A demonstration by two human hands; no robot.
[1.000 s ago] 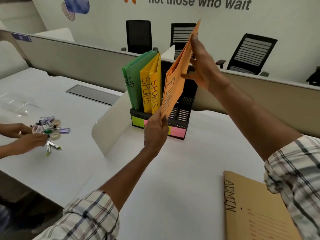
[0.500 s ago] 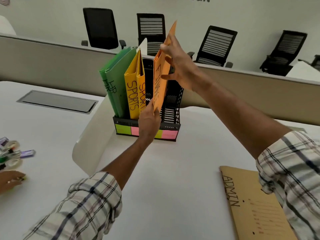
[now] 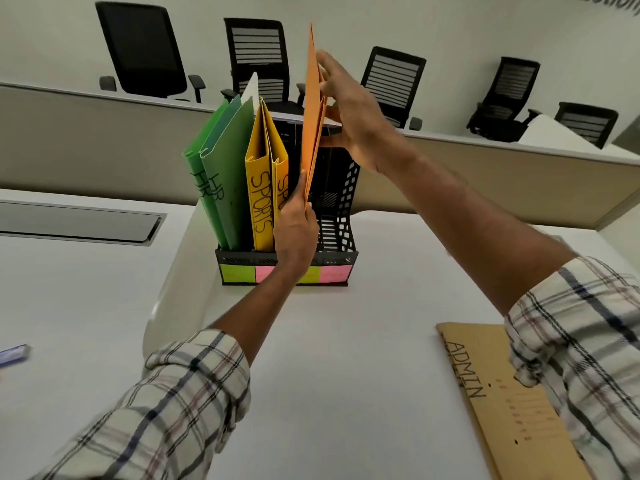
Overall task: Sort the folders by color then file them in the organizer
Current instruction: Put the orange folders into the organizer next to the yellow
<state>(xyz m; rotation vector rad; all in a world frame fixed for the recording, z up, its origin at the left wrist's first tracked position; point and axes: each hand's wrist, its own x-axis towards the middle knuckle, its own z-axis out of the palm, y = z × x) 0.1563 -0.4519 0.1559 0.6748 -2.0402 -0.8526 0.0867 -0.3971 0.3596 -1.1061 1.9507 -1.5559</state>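
Swung the orange folder upright above the third slot of the organizer, left hand pinching its bottom, right hand gripping its top; lowering looks next.

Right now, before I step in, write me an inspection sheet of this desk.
Surface: white desk, with a grey hatch set in it.
Job's things: black organizer; green HR folders in its leftmost compartment, yellow SPORTS folders in the next; orange folder upright at the third, lower end hidden; brown ADMIN folder flat on the desk, near right.
Clutter: blurred purple item at left edge.
Hands: left hand pinches the orange folder's lower edge; right hand grips its upper edge.
Cables: nothing seen.
Surroundings: beige partition, black office chairs behind.
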